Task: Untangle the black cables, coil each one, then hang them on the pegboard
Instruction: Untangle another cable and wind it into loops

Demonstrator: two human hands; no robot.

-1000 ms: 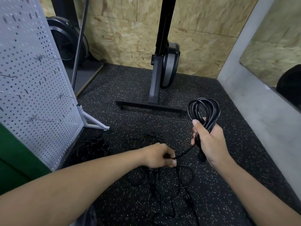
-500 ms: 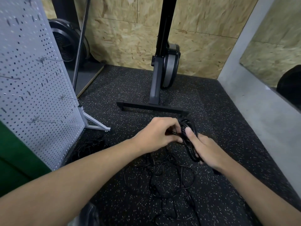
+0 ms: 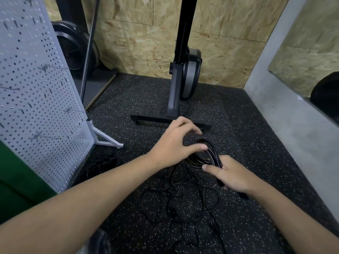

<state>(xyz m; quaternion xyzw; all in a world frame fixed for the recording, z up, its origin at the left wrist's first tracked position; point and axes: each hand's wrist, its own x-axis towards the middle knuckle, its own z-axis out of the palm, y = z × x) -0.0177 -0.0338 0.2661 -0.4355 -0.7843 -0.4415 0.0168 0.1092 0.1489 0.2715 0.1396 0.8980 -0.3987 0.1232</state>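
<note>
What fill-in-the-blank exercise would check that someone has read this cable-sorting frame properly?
1. The coiled black cable is gripped by the hand on the person's ___ side.
2. The loose tangle of black cables lies on the speckled ___, below both forearms.
3. The white pegboard stands to the person's ___.

Missing words: right; floor; left.
</note>
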